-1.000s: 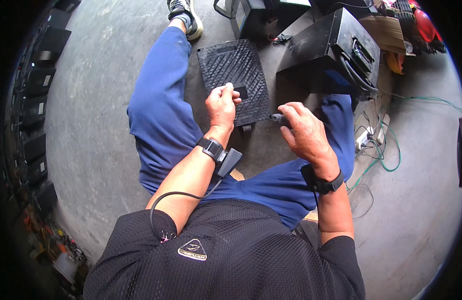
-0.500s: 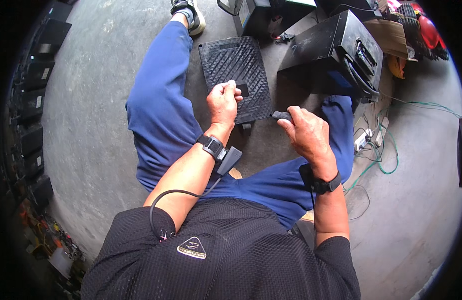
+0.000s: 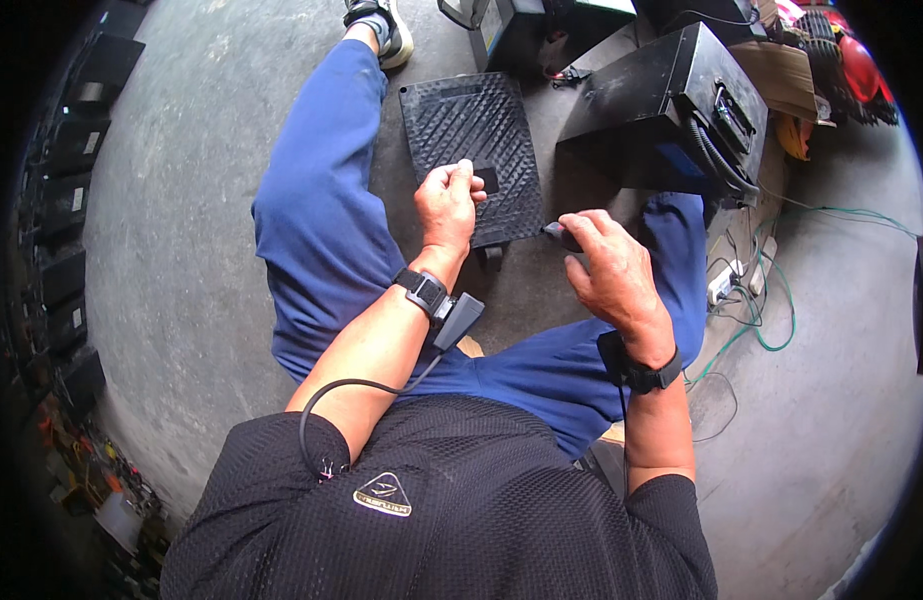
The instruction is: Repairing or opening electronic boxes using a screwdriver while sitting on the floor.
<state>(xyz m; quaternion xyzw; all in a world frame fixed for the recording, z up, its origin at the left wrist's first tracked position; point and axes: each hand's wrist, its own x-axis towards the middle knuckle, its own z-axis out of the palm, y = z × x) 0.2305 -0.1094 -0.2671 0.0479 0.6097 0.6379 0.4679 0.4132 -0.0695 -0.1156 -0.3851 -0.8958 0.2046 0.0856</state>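
Right hand (image 3: 613, 266), half-open with the thumb now dropped from curled fingers, loosely retains the grey tool (image 3: 554, 230) beside the 4 o'clock corner of the black panel (image 3: 471, 125) at 12 o'clock, suggesting regripping; left hand (image 3: 444, 208) remains pinched, contents indeterminable.

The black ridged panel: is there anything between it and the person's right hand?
Only the small dark object that the right hand itself holds: its tip is by the near right corner of the black ridged panel, touching or not I cannot tell. Nothing else visible stands in that gap.
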